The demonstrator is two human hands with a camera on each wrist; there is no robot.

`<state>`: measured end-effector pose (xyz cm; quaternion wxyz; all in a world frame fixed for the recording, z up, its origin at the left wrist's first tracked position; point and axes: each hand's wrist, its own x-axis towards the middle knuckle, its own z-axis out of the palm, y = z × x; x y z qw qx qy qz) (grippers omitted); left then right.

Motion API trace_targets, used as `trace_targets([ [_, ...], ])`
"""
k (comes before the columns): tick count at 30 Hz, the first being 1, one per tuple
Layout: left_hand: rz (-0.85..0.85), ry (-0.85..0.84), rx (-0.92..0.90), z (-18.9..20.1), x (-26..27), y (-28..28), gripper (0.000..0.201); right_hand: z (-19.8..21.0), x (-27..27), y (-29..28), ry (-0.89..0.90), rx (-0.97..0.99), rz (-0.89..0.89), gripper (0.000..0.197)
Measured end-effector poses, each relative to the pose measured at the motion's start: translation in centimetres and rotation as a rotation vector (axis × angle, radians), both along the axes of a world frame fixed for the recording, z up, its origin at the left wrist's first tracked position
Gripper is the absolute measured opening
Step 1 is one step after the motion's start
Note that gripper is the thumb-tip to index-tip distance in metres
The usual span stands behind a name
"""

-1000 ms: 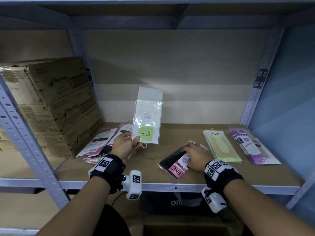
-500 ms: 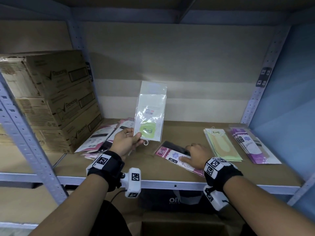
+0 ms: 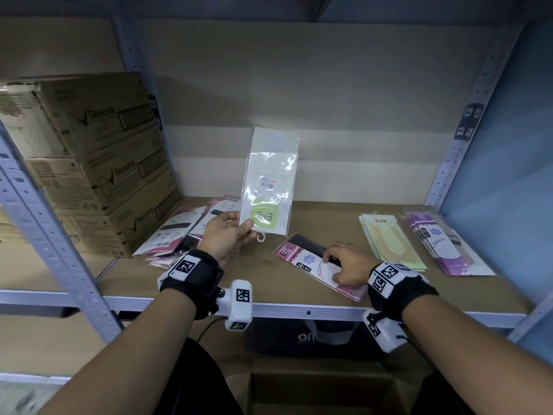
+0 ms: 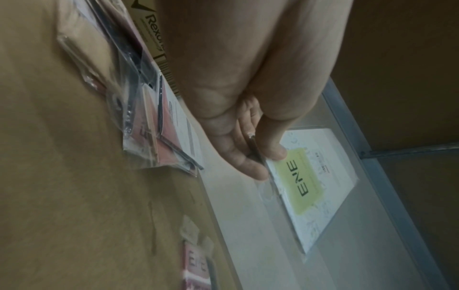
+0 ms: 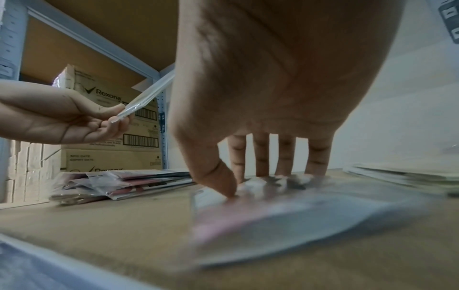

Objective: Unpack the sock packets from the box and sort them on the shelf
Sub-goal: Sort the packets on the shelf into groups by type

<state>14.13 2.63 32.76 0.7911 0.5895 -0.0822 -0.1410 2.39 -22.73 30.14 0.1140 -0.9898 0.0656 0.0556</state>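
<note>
Nearest, the right hand presses straight fingers on a pink ENE packet lying flat, long axis slanting away to the left. Further in, the left hand pinches a green ENE packet upright; its matching green stack lies rightward, nearer the right hand. Rexona cartons stand far left.

held packet: clear film, white card, lime-green label, black lettering. flat packet: pink with black panel. right stacks: pale yellow-green, purple. cartons: brown, black print. shelf: tan board.
</note>
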Motion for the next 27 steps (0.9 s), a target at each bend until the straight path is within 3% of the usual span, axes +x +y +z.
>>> trace_targets([
  [6, 0.011, 0.014, -0.014, -0.1, -0.4, -0.6, 0.016, -0.6, -0.5, 0.5, -0.085, 0.026, -0.079, 0.044],
  [10, 0.013, 0.026, -0.005, -0.1, -0.8, -1.0, 0.016, -0.1, -0.7, 0.6, -0.194, 0.002, -0.09, 0.026],
  [12, 0.006, 0.03, -0.012, -0.1, -0.9, -1.1, 0.016, 0.1, -0.8, 0.6, -0.145, 0.015, -0.07, 0.019],
  [16, 0.004, 0.039, -0.014, -0.1, -0.9, -1.3, 0.016, -0.1, -0.8, 0.7, -0.008, -0.031, -0.041, 0.028],
  [21, -0.001, 0.025, -0.022, 0.0, -1.2, -1.6, 0.015, -0.8, -0.3, 0.3, -0.055, -0.052, -0.132, 0.04],
  [27, 0.006, 0.027, -0.014, -0.4, -1.0, -1.7, 0.015, -0.8, -0.3, 0.3, -0.186, -0.06, -0.181, 0.041],
])
